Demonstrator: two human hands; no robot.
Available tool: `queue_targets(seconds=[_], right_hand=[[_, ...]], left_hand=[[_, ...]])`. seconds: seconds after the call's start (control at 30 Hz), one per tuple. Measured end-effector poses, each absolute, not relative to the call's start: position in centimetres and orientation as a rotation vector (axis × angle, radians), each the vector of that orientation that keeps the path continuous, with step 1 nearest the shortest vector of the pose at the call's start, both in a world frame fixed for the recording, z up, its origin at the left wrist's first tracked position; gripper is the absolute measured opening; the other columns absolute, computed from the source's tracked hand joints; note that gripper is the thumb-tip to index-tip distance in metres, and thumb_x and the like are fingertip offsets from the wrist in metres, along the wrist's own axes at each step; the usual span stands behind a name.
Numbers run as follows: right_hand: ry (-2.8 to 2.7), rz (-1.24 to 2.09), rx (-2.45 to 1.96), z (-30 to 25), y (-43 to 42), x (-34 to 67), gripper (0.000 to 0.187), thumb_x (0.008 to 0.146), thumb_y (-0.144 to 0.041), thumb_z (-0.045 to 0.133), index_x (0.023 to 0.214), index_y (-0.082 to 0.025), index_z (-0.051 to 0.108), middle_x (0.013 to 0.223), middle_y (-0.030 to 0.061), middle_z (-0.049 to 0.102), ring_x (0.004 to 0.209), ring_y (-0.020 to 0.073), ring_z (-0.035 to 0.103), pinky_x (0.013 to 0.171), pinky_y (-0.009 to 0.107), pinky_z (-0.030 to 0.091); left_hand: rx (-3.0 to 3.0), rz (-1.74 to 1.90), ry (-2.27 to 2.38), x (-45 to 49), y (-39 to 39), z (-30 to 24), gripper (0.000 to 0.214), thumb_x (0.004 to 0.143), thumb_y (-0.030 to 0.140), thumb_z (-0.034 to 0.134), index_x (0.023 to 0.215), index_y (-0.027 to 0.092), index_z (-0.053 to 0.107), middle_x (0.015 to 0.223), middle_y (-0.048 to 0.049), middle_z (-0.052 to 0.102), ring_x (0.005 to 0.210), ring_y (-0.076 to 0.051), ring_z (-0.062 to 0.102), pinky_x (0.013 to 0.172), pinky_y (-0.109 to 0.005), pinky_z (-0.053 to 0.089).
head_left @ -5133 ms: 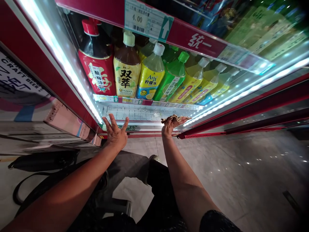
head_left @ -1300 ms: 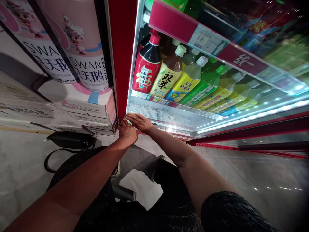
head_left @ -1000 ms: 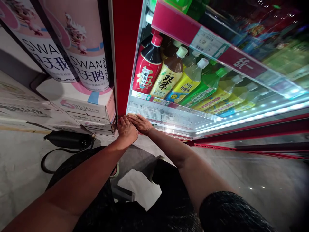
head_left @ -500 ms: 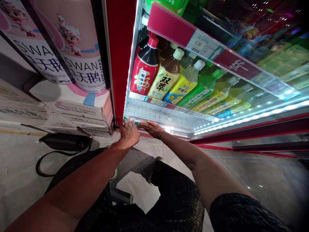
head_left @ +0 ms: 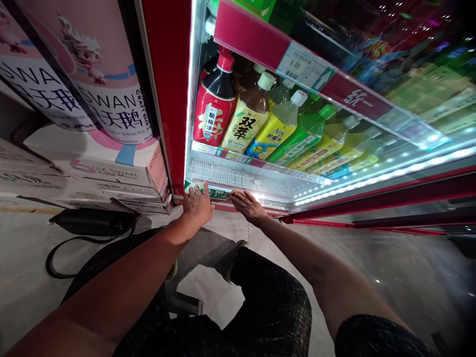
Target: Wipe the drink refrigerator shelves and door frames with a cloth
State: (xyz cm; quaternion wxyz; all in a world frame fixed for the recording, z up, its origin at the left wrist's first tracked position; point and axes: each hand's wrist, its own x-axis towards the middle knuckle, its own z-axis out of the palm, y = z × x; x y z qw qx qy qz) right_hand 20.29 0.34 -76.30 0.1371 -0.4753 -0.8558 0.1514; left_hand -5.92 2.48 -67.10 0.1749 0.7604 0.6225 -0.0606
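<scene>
My left hand (head_left: 198, 204) lies with fingers spread on the bottom front edge of a lit drinks cooler, at the left corner. Under its fingertips runs a green printed strip (head_left: 218, 192) with pale lettering. Further right along the same edge, my right hand (head_left: 250, 207) rests with its fingers stretched out over the strip's right part, so that end is hidden. A white wire rack (head_left: 238, 176) forms the cooler floor just behind the strip.
Above the rack, several bottles stand on a shelf, among them a red one (head_left: 213, 111) and a yellow one (head_left: 277, 126). A maroon price rail (head_left: 256, 37) juts out higher up. Pink boxes (head_left: 122, 173) and tall cans (head_left: 111, 94) are left, with a black bag (head_left: 89, 221) on the floor.
My right hand has slid right along the edge, away from my left hand, and more of the green strip shows between them. The left hand stays at the corner.
</scene>
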Motion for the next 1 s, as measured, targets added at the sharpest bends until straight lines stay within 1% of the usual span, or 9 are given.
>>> queue_targets(seconds=[0.1, 0.23, 0.3, 0.4, 0.57, 0.7, 0.77, 0.87, 1.0], right_hand=[[-1.747, 0.492, -1.593, -77.3, -3.3, 19.0, 0.035, 0.093, -0.023, 0.056, 0.124, -0.024, 0.072, 0.143, 0.0098, 0.067, 0.147, 0.0294, 0.049, 0.125, 0.064, 0.03], [-1.017, 0.43, -1.654, -79.2, -4.0, 16.9, 0.032, 0.095, -0.039, 0.051, 0.119, -0.024, 0.065, 0.103, 0.006, 0.075, 0.091, 0.02, 0.074, 0.079, 0.041, 0.065], [-0.885, 0.405, -1.659, -80.2, -2.0, 16.4, 0.032, 0.099, -0.042, 0.042, 0.119, -0.025, 0.06, 0.088, 0.0008, 0.07, 0.065, 0.0132, 0.067, 0.057, 0.028, 0.06], [-0.733, 0.374, -1.659, -81.4, 2.3, 16.0, 0.031, 0.103, -0.041, 0.034, 0.118, -0.027, 0.057, 0.083, -0.0031, 0.065, 0.056, 0.0094, 0.059, 0.05, 0.022, 0.053], [-0.706, 0.313, -1.646, -81.7, 6.9, 16.5, 0.031, 0.103, -0.043, 0.051, 0.126, -0.023, 0.06, 0.094, 0.0007, 0.069, 0.069, 0.012, 0.065, 0.059, 0.027, 0.059], [-0.779, 0.163, -1.634, -81.0, 6.4, 18.2, 0.064, 0.097, -0.024, 0.035, 0.159, -0.036, 0.029, 0.123, 0.0073, 0.067, 0.103, 0.019, 0.073, 0.078, 0.042, 0.067], [-0.777, 0.067, -1.647, -81.2, 5.4, 18.7, 0.08, 0.092, -0.021, 0.036, 0.167, -0.021, 0.008, 0.15, 0.0193, 0.05, 0.133, 0.0244, 0.062, 0.098, 0.053, 0.062], [-0.812, -0.11, -1.685, -82.6, 4.2, 18.8, 0.089, 0.087, -0.015, 0.039, 0.165, -0.005, -0.003, 0.168, 0.0306, 0.013, 0.156, 0.0309, 0.033, 0.114, 0.064, 0.043], [-0.84, -0.291, -1.667, -84.6, 3.9, 19.0, 0.098, 0.079, -0.004, 0.034, 0.164, -0.012, -0.016, 0.172, 0.0274, 0.002, 0.159, 0.026, 0.024, 0.111, 0.067, 0.039]], left_hand=[[2.091, -0.138, 1.737, -5.9, 2.7, -67.0, 0.089, 0.094, 0.038, 0.058, 0.164, 0.003, 0.016, 0.163, -0.0295, 0.034, 0.152, -0.044, 0.032, 0.119, -0.052, 0.036], [1.845, 0.12, 1.666, -5.5, 3.0, -67.6, 0.095, 0.09, 0.036, 0.062, 0.163, -0.001, 0.014, 0.168, -0.0279, 0.023, 0.157, -0.039, 0.024, 0.125, -0.049, 0.03], [1.698, 0.223, 1.632, -5.2, 3.0, -68.2, 0.099, 0.088, 0.04, 0.064, 0.163, -0.001, 0.014, 0.17, -0.0259, 0.018, 0.159, -0.036, 0.02, 0.126, -0.045, 0.03], [1.57, 0.274, 1.67, -4.8, 3.3, -68.9, 0.101, 0.088, 0.047, 0.062, 0.161, -0.005, 0.015, 0.168, -0.028, 0.022, 0.157, -0.035, 0.026, 0.125, -0.04, 0.034], [1.391, 0.422, 1.807, -4.4, 4.5, -69.4, 0.1, 0.092, 0.047, 0.054, 0.164, 0.002, 0.0, 0.17, -0.0267, 0.015, 0.159, -0.034, 0.021, 0.123, -0.044, 0.037], [1.37, 0.52, 1.869, -3.9, 4.5, -69.9, 0.108, 0.087, 0.04, 0.06, 0.162, 0.001, -0.008, 0.17, -0.0301, 0.0, 0.161, -0.036, 0.001, 0.126, -0.055, 0.026], [1.434, 0.567, 1.858, -3.4, 4.0, -70.3, 0.112, 0.085, 0.036, 0.063, 0.162, 0.001, -0.011, 0.17, -0.0308, -0.007, 0.16, -0.037, -0.006, 0.126, -0.059, 0.024], [1.495, 0.595, 1.839, -2.5, 3.4, -71.0, 0.116, 0.083, 0.032, 0.065, 0.161, 0.002, -0.016, 0.169, -0.0313, -0.015, 0.159, -0.038, -0.011, 0.125, -0.059, 0.026], [1.534, 0.594, 1.849, -1.5, 3.2, -71.8, 0.115, 0.085, 0.029, 0.063, 0.157, -0.002, -0.022, 0.166, -0.0338, -0.023, 0.159, -0.037, -0.013, 0.128, -0.052, 0.022]])
